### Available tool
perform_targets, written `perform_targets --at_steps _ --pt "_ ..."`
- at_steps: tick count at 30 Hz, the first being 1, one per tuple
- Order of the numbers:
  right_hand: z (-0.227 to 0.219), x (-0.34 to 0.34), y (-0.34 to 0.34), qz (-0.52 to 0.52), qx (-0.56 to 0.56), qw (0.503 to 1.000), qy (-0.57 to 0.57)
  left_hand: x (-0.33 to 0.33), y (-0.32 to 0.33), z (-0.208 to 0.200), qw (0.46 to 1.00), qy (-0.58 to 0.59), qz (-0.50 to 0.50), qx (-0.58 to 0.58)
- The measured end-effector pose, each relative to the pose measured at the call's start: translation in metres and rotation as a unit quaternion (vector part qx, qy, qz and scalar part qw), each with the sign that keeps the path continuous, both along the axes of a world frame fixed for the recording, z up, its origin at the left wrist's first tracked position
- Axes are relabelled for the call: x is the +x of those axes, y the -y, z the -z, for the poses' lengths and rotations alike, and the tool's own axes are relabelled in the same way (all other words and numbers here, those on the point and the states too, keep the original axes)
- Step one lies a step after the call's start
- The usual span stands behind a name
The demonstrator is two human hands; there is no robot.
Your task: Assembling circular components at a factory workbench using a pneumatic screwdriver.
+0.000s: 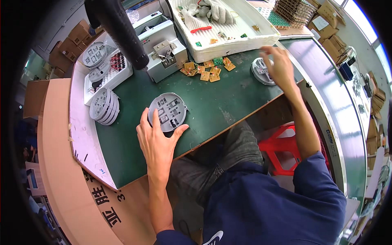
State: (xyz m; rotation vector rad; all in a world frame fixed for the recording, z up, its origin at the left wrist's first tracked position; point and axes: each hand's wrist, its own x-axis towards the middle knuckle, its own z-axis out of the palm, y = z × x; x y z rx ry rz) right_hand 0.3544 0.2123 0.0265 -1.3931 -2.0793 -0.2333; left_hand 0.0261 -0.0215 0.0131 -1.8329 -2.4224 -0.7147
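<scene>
A round grey plastic housing [173, 107] with black parts and square openings lies on the green bench top in front of me. My left hand [157, 136] spans its near side, a fingertip over its left part and the thumb against the lower right edge. Over at the right, my right hand [279, 67] hovers above a second round housing [261, 75] close to the bench edge. Its fingers are slightly blurred and curl over that housing, so whether they grip it is unclear.
A stack of grey housings [107, 107] stands at the left, near a white tray [122, 67] of wired parts. Behind are a dark power tool [122, 34], a grey machine [169, 57], loose yellow circuit boards [210, 73] and a white foam box [237, 45] with gloves.
</scene>
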Motion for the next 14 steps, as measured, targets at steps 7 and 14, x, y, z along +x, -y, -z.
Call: perform_targets --at_steps 7,14 --pt "0.025 -0.075 0.014 -0.041 -0.012 0.992 0.122 -0.002 -0.007 0.013 0.998 0.0 0.034 0.061" --pt "0.018 -0.076 0.019 -0.094 -0.095 0.991 -0.002 0.004 0.001 0.011 0.983 0.063 0.082 0.155"
